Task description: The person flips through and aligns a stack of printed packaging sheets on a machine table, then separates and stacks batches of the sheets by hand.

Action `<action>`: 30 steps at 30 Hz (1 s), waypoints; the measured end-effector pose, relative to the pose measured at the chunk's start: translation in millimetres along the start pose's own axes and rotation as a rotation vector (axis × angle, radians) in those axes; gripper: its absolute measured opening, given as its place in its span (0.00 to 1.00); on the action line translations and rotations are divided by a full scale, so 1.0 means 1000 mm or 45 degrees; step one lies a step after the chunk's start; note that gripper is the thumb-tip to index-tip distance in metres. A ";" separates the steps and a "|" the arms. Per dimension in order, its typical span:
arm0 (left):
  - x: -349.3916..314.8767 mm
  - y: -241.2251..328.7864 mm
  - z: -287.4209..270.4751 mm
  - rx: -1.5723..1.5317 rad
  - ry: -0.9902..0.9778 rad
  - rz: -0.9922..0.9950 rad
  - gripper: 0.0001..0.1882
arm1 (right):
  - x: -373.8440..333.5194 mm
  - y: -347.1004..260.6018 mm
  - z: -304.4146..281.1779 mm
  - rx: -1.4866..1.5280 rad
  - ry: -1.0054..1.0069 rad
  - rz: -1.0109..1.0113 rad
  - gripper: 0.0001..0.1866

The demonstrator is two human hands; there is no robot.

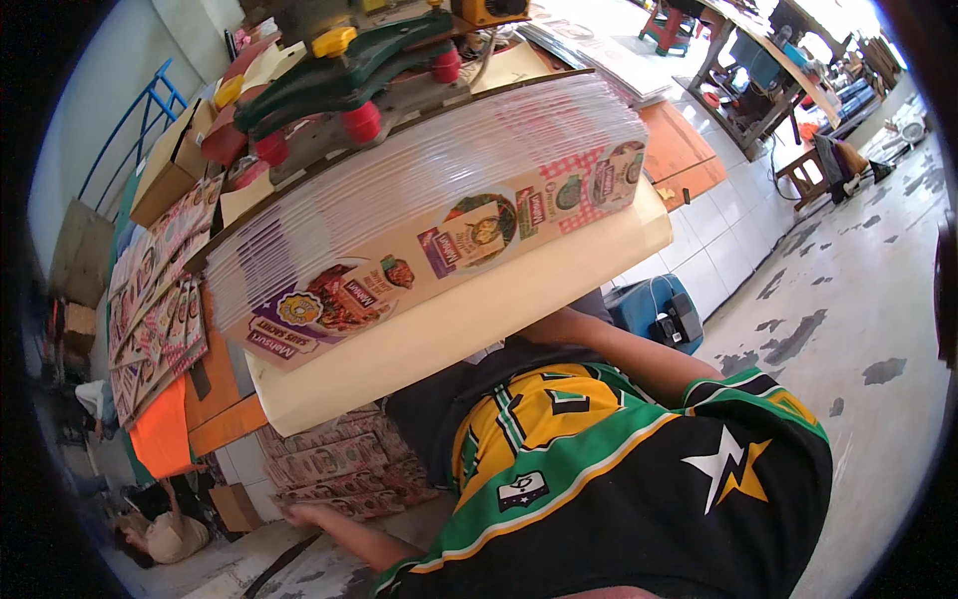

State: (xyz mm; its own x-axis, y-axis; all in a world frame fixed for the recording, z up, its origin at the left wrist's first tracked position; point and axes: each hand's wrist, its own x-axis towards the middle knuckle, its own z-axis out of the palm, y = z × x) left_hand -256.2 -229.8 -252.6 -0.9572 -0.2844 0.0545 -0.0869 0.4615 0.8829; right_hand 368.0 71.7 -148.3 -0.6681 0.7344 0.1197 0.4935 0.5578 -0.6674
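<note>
Left hand (299,515) hangs low, below the table (479,309), fingers loosely spread, gripping nothing, near bundled cartons (339,464). Right hand hidden beneath the table; state cannot be told. Carton stack (419,215) rests on the table; machine (339,75) beyond.

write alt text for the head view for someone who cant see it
A thick stack of flat printed packaging sheets lies on a cream table, seen from above over the person's black, green and yellow shorts. The left hand reaches down toward more printed sheets by the floor; the right hand is hidden under the table.
</note>
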 end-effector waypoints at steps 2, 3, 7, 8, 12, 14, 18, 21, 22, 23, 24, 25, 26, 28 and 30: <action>-0.007 0.023 0.001 -0.171 0.114 0.270 0.25 | -0.005 -0.006 -0.009 -0.077 -0.071 -0.040 0.15; -0.019 0.041 0.001 -0.293 0.120 0.360 0.25 | -0.007 -0.009 -0.014 -0.165 -0.151 -0.086 0.15; -0.105 0.174 -0.019 -0.639 0.091 0.610 0.22 | -0.012 -0.074 -0.080 -0.259 -0.481 -0.084 0.14; -0.113 0.192 -0.022 -0.644 0.080 0.772 0.21 | -0.008 -0.097 -0.104 -0.040 -0.784 -0.052 0.15; -0.171 0.267 -0.033 -0.649 0.048 1.222 0.18 | -0.012 -0.139 -0.181 0.628 -0.732 -0.283 0.14; -0.199 0.289 -0.025 -0.726 -0.121 1.294 0.17 | -0.019 -0.141 -0.214 0.501 -0.201 -0.279 0.14; -0.271 0.333 -0.022 -0.762 -0.542 1.641 0.17 | -0.013 -0.136 -0.242 0.108 0.585 0.062 0.16; -0.320 0.361 -0.018 -0.497 -0.667 1.943 0.22 | 0.005 -0.123 -0.245 -0.592 0.820 -0.097 0.21; -0.333 0.368 -0.016 -0.489 -0.662 1.938 0.22 | 0.011 -0.120 -0.240 -0.701 0.809 -0.076 0.24; -0.346 0.374 -0.014 -0.486 -0.766 1.957 0.24 | 0.016 -0.116 -0.236 -0.808 0.797 -0.056 0.27; -0.356 0.380 -0.012 -0.489 -0.879 1.980 0.26 | 0.015 -0.111 -0.235 -0.848 0.735 -0.018 0.29; -0.363 0.382 -0.011 -0.482 -0.876 1.976 0.26 | 0.016 -0.112 -0.235 -0.844 0.730 -0.023 0.29; -0.367 0.382 -0.010 -0.320 -0.850 2.056 0.27 | 0.016 -0.114 -0.234 -0.811 0.742 -0.014 0.28; -0.371 0.380 -0.007 -0.218 -0.831 2.105 0.28 | 0.017 -0.115 -0.233 -0.777 0.754 -0.015 0.27; -0.369 0.378 -0.010 -0.237 -0.836 2.073 0.27 | 0.014 -0.115 -0.233 -0.782 0.744 0.006 0.26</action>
State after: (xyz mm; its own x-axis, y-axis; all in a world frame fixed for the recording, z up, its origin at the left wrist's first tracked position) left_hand 67.3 41.5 65.7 0.0209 0.6993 0.7145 0.9654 -0.1999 0.1674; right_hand 431.8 107.6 100.9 -0.3534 0.7248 0.5915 0.8233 0.5412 -0.1713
